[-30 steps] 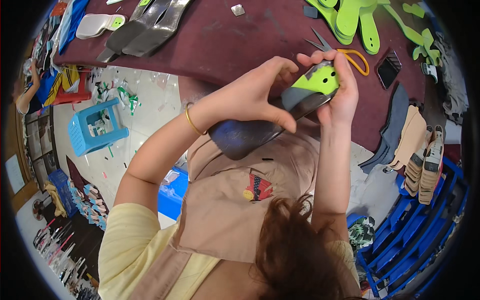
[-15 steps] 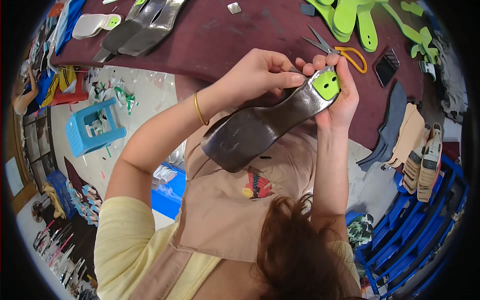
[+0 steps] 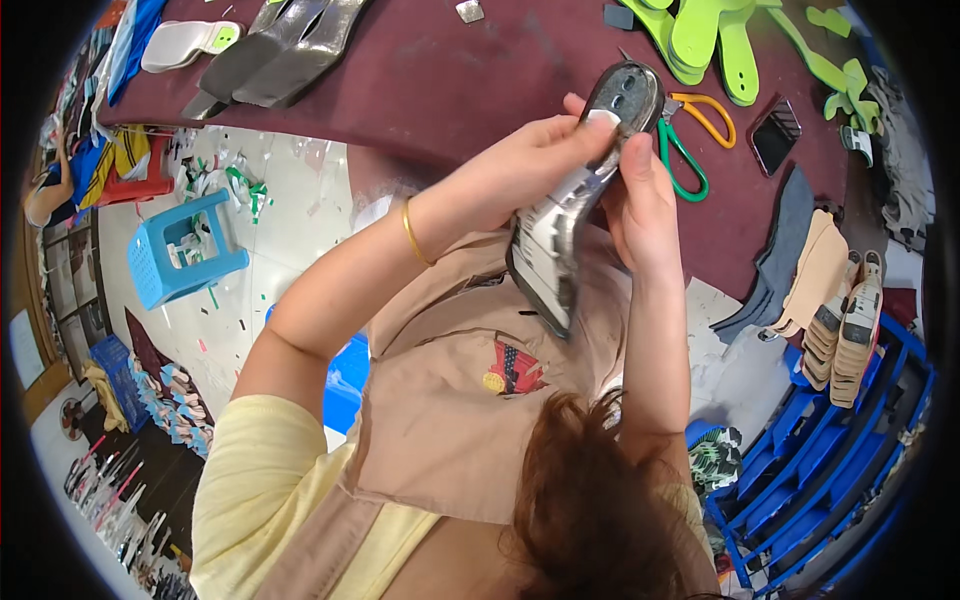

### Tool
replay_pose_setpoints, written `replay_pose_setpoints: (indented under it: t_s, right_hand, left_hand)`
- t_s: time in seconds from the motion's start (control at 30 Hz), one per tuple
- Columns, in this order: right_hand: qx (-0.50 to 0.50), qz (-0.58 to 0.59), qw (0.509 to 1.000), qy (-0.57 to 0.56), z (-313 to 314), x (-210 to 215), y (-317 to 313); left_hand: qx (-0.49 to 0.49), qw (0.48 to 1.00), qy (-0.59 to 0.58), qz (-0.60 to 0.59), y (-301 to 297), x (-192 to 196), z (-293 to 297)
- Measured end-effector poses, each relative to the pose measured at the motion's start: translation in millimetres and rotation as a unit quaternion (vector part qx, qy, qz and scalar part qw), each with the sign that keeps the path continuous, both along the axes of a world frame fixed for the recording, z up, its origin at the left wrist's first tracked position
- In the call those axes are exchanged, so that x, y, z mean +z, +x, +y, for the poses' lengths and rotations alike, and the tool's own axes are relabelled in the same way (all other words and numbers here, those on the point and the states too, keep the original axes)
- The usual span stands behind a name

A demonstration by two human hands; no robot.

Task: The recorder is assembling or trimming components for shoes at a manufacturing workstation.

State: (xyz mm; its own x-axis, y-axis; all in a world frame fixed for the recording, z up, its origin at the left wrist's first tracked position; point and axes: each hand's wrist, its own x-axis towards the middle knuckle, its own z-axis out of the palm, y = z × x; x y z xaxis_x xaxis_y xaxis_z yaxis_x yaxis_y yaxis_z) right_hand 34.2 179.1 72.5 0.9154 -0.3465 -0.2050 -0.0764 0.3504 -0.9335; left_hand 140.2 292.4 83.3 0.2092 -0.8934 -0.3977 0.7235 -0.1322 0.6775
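Maroon worktop (image 3: 480, 70) carries green cutouts (image 3: 720, 40) and scissors (image 3: 690, 140). Above its near edge, we grip a grey shoe sole (image 3: 560, 240): left hand (image 3: 520, 175) fingers closed on its top, right hand (image 3: 640, 205) wrapped behind.

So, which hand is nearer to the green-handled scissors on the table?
The right. The right hand holds the shoe sole just beside the green-handled scissors, nearly touching the handles. The left hand grips the sole from the other side, farther from them.
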Motion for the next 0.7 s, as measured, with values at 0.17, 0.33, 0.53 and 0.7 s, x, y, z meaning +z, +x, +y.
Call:
replay_pose_setpoints:
  t_s: [0.17, 0.33, 0.53, 0.7]
  right_hand:
    - [-0.072, 0.001, 0.994, -0.077, 12, -14, 10]
    - [-0.013, -0.061, 0.993, 0.096, 23, 0, 8]
    - [0.040, -0.118, 0.949, 0.289, -8, -12, 3]
    - [0.014, -0.042, 0.994, 0.095, -20, 7, 13]
  left_hand:
    - [0.111, 0.992, 0.041, -0.035, -19, -10, 5]
    - [0.131, 0.989, 0.030, -0.067, -16, -13, 9]
    - [0.005, 0.989, 0.065, -0.135, -8, -13, 24]
    - [-0.063, 0.967, 0.110, -0.223, -2, -3, 28]
